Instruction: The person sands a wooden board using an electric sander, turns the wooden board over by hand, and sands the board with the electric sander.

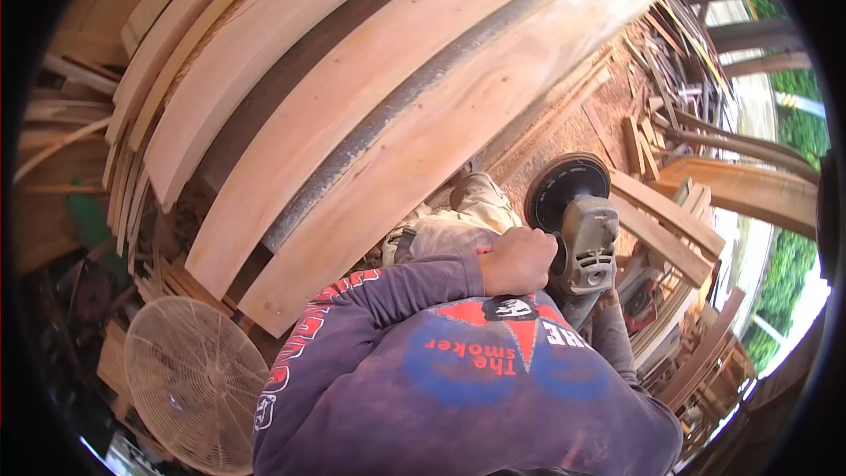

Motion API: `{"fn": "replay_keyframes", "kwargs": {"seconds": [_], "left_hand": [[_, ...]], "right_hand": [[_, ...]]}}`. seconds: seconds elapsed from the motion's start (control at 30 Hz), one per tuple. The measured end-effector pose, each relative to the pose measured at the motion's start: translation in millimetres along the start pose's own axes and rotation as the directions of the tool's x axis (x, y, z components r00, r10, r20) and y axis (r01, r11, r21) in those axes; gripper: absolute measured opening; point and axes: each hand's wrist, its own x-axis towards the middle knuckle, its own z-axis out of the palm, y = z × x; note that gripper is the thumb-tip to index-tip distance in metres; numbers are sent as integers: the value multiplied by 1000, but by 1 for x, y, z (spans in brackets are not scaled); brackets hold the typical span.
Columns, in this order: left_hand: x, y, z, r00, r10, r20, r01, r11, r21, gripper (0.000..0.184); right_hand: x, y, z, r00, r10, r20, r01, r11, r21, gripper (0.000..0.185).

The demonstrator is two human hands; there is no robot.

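An angle grinder (589, 247) with a round black disc (571, 192) is held up in front of my chest, towards the right. My left hand (518, 262) is closed in a fist round the side handle at the left of the tool. Mostly hidden behind the grinder body, my right hand (608, 301) grips its rear part. The disc is apart from the boards. Left of it lie two long, pale, curved-looking boards: an upper board (339, 106) and a nearer board (467, 128). Between them runs a dark, dusty strip (388, 110).
A round fan (198, 383) stands at the lower left. More long planks (256, 53) are stacked beyond the boards. Sawdust (551, 145) covers the floor, and offcuts and timber (679, 229) are piled at the right, beside the grinder.
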Motion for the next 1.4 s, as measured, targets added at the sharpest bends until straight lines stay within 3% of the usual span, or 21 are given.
{"fn": "replay_keyframes", "kwargs": {"seconds": [0.13, 0.2, 0.23, 0.27, 0.3, 0.33, 0.37, 0.43, 0.53, 0.63, 0.73, 0.97, 1.07, 1.13, 1.17, 1.2, 1.23, 1.3, 1.33, 1.37, 1.4], "left_hand": [[19, 0, 6, 953, 156, 260, -165, 986, 13, 38], [28, -14, -21, 928, 167, 335, -25, 920, -391, 46], [33, -38, -24, 981, 161, 104, -114, 926, -359, 50], [44, -72, -26, 973, 120, -197, -161, 965, -206, 51], [56, -104, -37, 883, 34, -468, -15, 999, 44, 55], [61, -151, -39, 806, -171, -567, 390, 873, 292, 71], [66, -195, -51, 708, -156, -689, 501, 798, 335, 100], [72, -224, -64, 687, -362, -630, 624, 738, 255, 129], [84, -210, -60, 652, -468, -596, 695, 683, 223, 140], [90, -195, -44, 629, -440, -641, 731, 615, 295, 148], [88, -190, -34, 677, -456, -578, 731, 509, 454, 146], [82, -178, -47, 742, -421, -522, 669, 524, 527, 139], [84, -168, -62, 738, -481, -474, 674, 488, 555, 136], [71, -172, -92, 839, -441, -319, 543, 646, 537, 122], [65, -166, -113, 845, -437, -309, 533, 636, 557, 122], [56, -154, -140, 866, -466, -185, 500, 824, 267, 111], [46, -151, -168, 890, -453, -62, 449, 891, -67, 100], [23, -214, -225, 859, -509, -60, 501, 858, -114, 80], [17, -197, -243, 860, -500, -98, 476, 857, -198, 63], [17, -196, -245, 856, -508, -91, 488, 854, -178, 63], [16, -197, -243, 843, -448, -298, 457, 889, -42, 55]], "right_hand": [[-65, 48, -13, 983, -24, -181, 50, 988, 146, 65], [-89, 69, -19, 969, -21, -245, 77, 972, 220, 65], [-99, 79, -22, 963, -22, -270, 93, 963, 253, 64], [-107, 89, -25, 957, -21, -290, 107, 953, 284, 64], [-113, 97, -28, 951, -18, -308, 119, 943, 312, 64], [-119, 105, -30, 948, -12, -318, 124, 935, 333, 64], [-123, 112, -33, 945, -10, -326, 132, 926, 353, 64], [-125, 118, -40, 944, -7, -330, 139, 915, 378, 63], [-125, 118, -54, 949, 0, -316, 133, 907, 400, 63], [-117, 116, -68, 957, -2, -290, 127, 902, 414, 62], [-110, 111, -80, 963, -16, -268, 126, 908, 400, 62], [-98, 96, -100, 974, -78, -215, 159, 907, 390, 60], [-95, 95, -101, 971, -108, -214, 192, 888, 419, 60], [-98, 101, -101, 972, -112, -206, 193, 881, 432, 62], [-102, 106, -101, 972, -111, -209, 197, 869, 454, 62], [-106, 112, -100, 969, -116, -217, 210, 849, 485, 62], [-108, 117, -101, 967, -121, -223, 223, 827, 516, 62], [-110, 132, -101, 963, -129, -237, 247, 777, 580, 62], [-111, 141, -101, 961, -129, -245, 256, 750, 609, 62], [-111, 151, -101, 959, -128, -254, 265, 726, 634, 62], [-112, 162, -102, 961, -120, -250, 258, 715, 650, 62]]}}
